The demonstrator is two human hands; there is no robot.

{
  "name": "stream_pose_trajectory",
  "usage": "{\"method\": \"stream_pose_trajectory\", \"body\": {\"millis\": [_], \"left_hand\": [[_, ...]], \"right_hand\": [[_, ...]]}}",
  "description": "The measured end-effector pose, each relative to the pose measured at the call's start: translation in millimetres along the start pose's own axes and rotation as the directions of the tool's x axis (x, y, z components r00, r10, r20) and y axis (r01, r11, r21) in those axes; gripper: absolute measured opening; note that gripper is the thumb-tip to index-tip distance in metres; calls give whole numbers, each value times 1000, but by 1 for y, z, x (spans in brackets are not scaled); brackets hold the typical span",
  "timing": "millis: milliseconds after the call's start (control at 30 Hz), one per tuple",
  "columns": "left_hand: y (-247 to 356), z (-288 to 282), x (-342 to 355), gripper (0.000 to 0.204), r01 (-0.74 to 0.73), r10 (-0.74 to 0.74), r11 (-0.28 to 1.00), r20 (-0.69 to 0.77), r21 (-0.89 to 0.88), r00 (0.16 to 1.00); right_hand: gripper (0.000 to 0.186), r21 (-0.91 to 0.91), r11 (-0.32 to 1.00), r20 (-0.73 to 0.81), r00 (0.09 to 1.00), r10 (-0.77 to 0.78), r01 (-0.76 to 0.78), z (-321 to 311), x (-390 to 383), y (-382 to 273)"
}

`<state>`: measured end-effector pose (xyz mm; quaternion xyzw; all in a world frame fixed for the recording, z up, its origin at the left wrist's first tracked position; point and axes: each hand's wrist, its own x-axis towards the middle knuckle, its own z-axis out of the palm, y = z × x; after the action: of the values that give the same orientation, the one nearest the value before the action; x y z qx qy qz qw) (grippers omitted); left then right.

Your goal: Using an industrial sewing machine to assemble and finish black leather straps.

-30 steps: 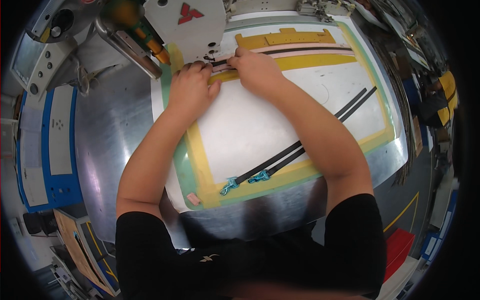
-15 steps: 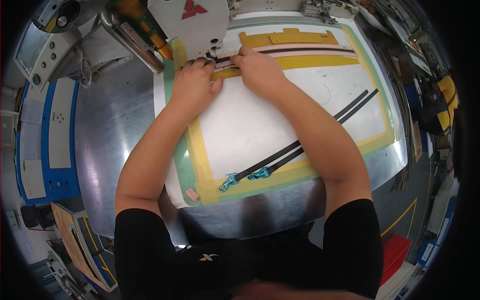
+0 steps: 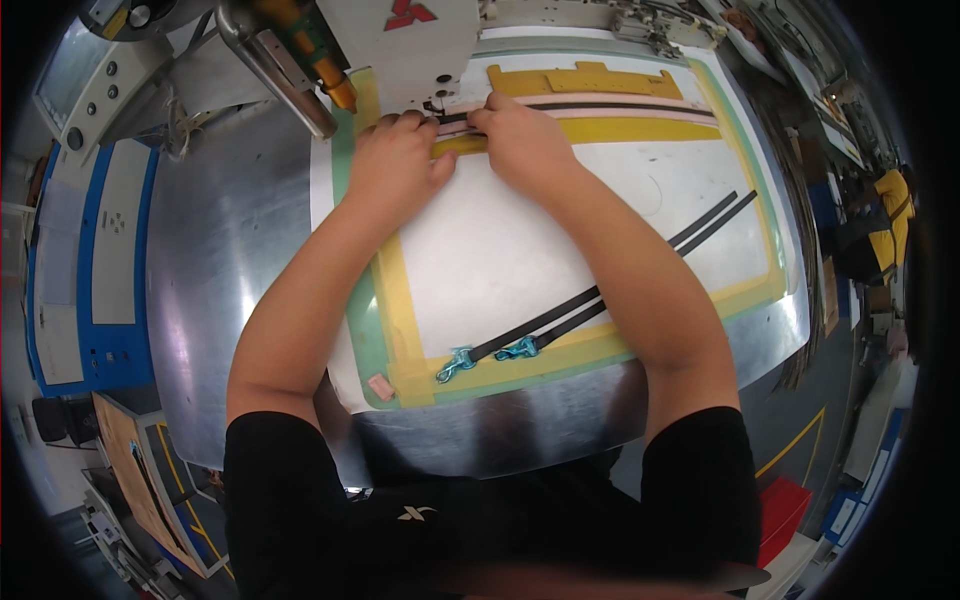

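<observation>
My left hand [image 3: 395, 165] has bent fingertips on the near end of a long black strip with pink edging [image 3: 620, 106], beneath the machine head [image 3: 420, 55]; its thumb is apart. My right hand [image 3: 525, 145] is beside it, fingers closed on that strip. A yellow band [image 3: 630, 129] lies just below the strip and a notched yellow template [image 3: 610, 82] above it. Two black straps [image 3: 530, 330] with turquoise metal clasps lie diagonally across the white board [image 3: 500, 240], partly hidden by my right forearm. A small pink piece [image 3: 381, 388] lies at the board's lower left corner.
An orange-tipped cylinder [image 3: 338, 88] and a metal tube [image 3: 290, 90] stand left of the machine head. A blue-and-white control panel [image 3: 85, 270] is at the left. A person in yellow [image 3: 890, 215] works at the far right. A red box [image 3: 785, 515] is at the lower right.
Both hands stay on the strip with little change in their grip. The view has shifted slightly.
</observation>
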<state>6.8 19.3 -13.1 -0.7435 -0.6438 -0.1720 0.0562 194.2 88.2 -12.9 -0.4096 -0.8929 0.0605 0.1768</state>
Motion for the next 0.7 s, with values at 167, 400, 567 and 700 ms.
{"method": "stream_pose_trajectory", "body": {"millis": [167, 400, 567, 700], "left_hand": [[3, 7, -2, 45, -10, 14, 996, -49, 93, 999], [4, 16, -9, 41, -29, 41, 996, -141, 88, 989], [3, 16, -10, 40, -52, 65, 995, -180, 81, 982], [2, 16, -10, 40, -32, 44, 996, -162, 79, 986]], "right_hand": [[24, 2, 1000, -11, 1000, -19, 19, 2, 3, -3], [24, -68, 997, 17, 1000, -25, 26, 0, 1, -11], [31, -80, 996, 57, 998, -38, 43, -19, -3, 7], [37, -87, 994, 62, 996, 68, -62, -31, -10, 42]]}}
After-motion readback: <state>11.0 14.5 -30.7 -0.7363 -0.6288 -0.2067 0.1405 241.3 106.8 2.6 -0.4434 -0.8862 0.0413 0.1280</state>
